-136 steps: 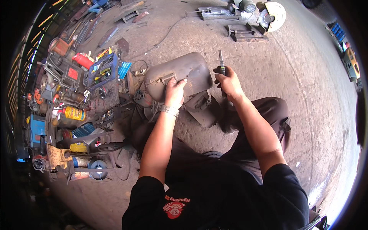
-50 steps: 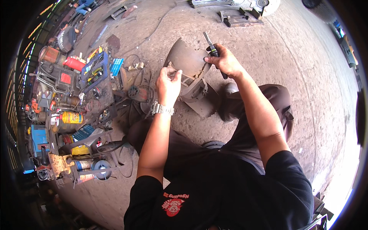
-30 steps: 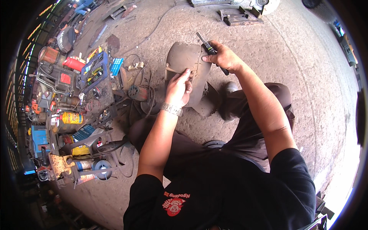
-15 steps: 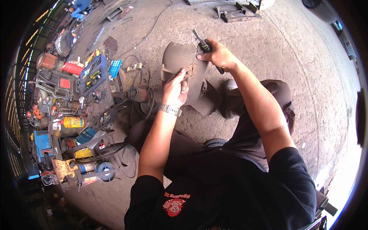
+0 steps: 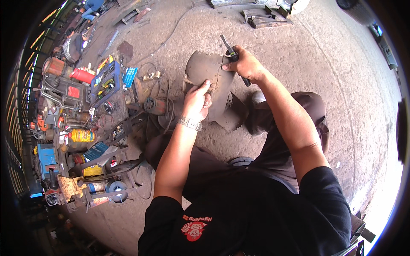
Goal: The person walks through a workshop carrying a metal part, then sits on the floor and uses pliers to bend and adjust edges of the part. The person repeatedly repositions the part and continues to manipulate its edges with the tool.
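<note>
Between my hands is a dull grey-brown curved piece of sheet metal (image 5: 205,64), with ragged edges and a crooked line down its face. My left hand (image 5: 197,100) is closed on its left side, thumb flat on the face and fingers partly hidden. At the upper right edge, my right hand (image 5: 247,66) is closed round a hand tool (image 5: 225,41) with a narrow grey metal end and a black handle with some green. The right thumb touches the sheet's edge; my palm hides much of the tool. A torn, pointed flap (image 5: 232,115) hangs at the sheet's lower end, near my right shoe (image 5: 257,100).
Left of me stand a blue tool tray (image 5: 106,83), a yellow can (image 5: 82,135), a red bottle (image 5: 82,75) and a metal rack (image 5: 113,173) with cans. A power tool (image 5: 154,104) with cable lies by my left knee. A metal frame (image 5: 269,19) rests on the concrete ahead.
Both hands keep the same holds. The tool's metal end has tilted slightly to the right, and the sheet sits slightly lower and further right in view.
</note>
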A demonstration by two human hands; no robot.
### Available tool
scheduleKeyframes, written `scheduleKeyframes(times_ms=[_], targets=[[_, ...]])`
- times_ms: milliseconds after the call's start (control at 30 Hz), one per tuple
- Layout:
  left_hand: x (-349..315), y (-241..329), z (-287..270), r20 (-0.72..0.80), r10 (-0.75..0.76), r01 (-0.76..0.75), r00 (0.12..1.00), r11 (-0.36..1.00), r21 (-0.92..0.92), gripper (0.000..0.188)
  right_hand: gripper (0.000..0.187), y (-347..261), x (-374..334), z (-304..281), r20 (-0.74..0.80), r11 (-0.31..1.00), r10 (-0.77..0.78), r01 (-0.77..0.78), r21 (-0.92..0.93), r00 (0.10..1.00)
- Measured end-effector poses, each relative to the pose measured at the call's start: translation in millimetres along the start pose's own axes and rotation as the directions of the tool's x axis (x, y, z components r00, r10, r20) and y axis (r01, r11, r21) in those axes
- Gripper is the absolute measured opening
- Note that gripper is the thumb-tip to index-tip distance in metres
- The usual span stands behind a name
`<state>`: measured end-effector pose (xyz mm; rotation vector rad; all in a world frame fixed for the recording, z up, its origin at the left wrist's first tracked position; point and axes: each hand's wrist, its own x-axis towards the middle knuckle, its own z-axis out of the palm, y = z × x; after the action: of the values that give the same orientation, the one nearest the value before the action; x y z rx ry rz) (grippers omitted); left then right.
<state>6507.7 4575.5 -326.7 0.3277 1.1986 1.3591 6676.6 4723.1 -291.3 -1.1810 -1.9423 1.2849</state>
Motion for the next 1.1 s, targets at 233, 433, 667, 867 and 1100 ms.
scheduleKeyframes(times_ms=[233, 433, 667, 867, 1100], targets=[[5.8, -6.8, -3.8, 0.058, -0.034, 0.037, 0.998, 0.998, -0.053, 0.021, 0.062, -8.3, -2.4, -0.5, -0.007, 0.999, -0.032, 0.031, -0.018, 0.999], [7.4, -5.9, -3.9, 0.051, -0.067, 0.069, 0.996, 0.996, -0.049, 0.023, 0.061, 4.8, 0.4, -0.6, -0.009, 1.000, -0.013, 0.012, -0.013, 1.000], [7.4, -6.3, -7.1, -0.002, -0.056, 0.055, 0.998, 0.990, -0.130, 0.017, 0.061, 7.2, -3.0, 1.5, 0.013, 0.996, -0.063, 0.064, -0.070, 0.998], [0.0, -1.7, 1.5, -0.020, -0.038, 0.036, 0.999, 0.997, -0.073, 0.025, 0.063, 10.0, -2.0, -1.8, 0.023, 0.992, -0.076, 0.078, -0.100, 0.997], [3.0, -1.5, -5.6, 0.035, -0.018, 0.022, 0.999, 0.992, -0.127, 0.017, 0.063, 3.2, -5.5, -5.2, 0.014, 0.996, -0.045, 0.046, -0.075, 0.999]])
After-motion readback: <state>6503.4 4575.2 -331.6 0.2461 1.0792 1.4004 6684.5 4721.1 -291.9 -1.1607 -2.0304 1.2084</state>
